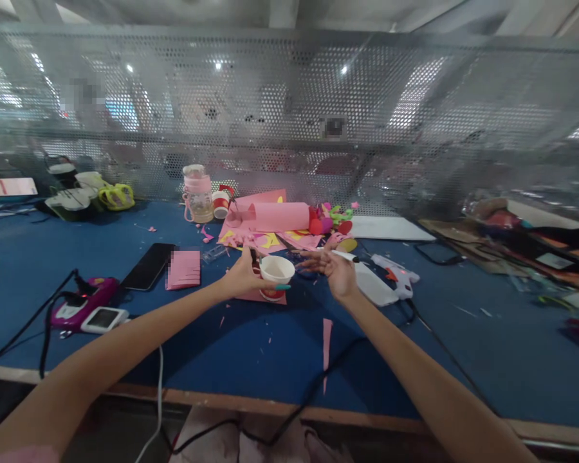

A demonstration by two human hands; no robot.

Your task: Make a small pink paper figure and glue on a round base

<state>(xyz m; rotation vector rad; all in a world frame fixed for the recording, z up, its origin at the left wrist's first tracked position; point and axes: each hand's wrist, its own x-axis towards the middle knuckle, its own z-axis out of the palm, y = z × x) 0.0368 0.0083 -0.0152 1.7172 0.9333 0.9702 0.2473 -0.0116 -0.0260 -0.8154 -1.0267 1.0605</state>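
Note:
A paper cup point(276, 270), white inside with a red band on its outside, stands upright near the middle of the blue table. My left hand point(245, 276) is around the cup's left side, its thumb with a teal nail across the front. A pink paper sheet point(280, 298) lies beneath the cup. To the right of the cup, apart from it, my right hand point(335, 271) is raised, palm partly up, its fingers pointing left. A white pen point(343, 256) with a dark tip rests by the fingers of that hand.
Pink paper and cut pieces point(280, 217) lie behind the cup, beside a bottle point(199, 196) and another cup point(220, 204). A phone point(149, 266), pink slips point(184, 269) and a purple power strip point(89, 302) lie left; a glue gun point(399, 276) lies right. Cables cross the front edge.

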